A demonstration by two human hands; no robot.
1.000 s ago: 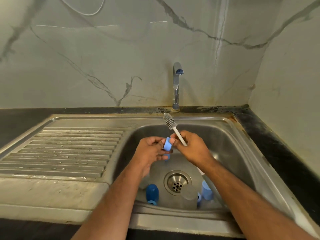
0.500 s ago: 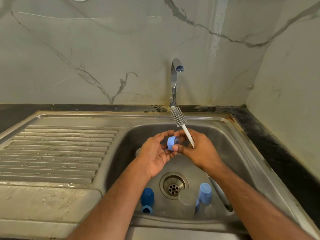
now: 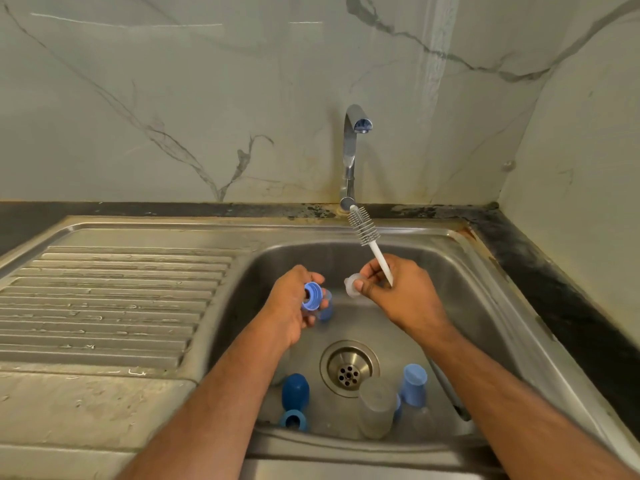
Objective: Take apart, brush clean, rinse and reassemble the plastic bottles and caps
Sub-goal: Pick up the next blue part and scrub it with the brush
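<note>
We hold the two halves of one cap apart over the sink (image 3: 485,258) basin. Our left hand (image 3: 287,317) pinches the blue cap ring (image 3: 311,296) at its rim, thumb and fingers curled round it, with its threaded open mouth turned up and toward the right. Our right hand (image 3: 398,292) grips two things at once: the white handle of the bottle brush (image 3: 367,237), and a small pale insert (image 3: 351,286) pinched at the fingertips on the side facing the ring.

What the coming move depends on, as we judge it, is how the brush lies relative to the ring. The brush's long axis runs from our right hand up and away toward the far left, so the bristle head sits far from us, just in front of the base of the tap (image 3: 349,150), and points away from the ring (which sits to the left of and nearer than the bristles). To scrub the ring we would need to swing the bristles back toward the near left, or lift the ring up to them; the left hand is the nearer one to carry it. The insert crowding the right hand's grip may have to be set down first.

The other parts lie on the basin floor near us: a dark blue piece (image 3: 295,391), a blue ring (image 3: 293,420), a clear bottle (image 3: 376,412) and a light blue cap (image 3: 414,384), grouped around the drain (image 3: 349,368). No water shows at the tap.
</note>
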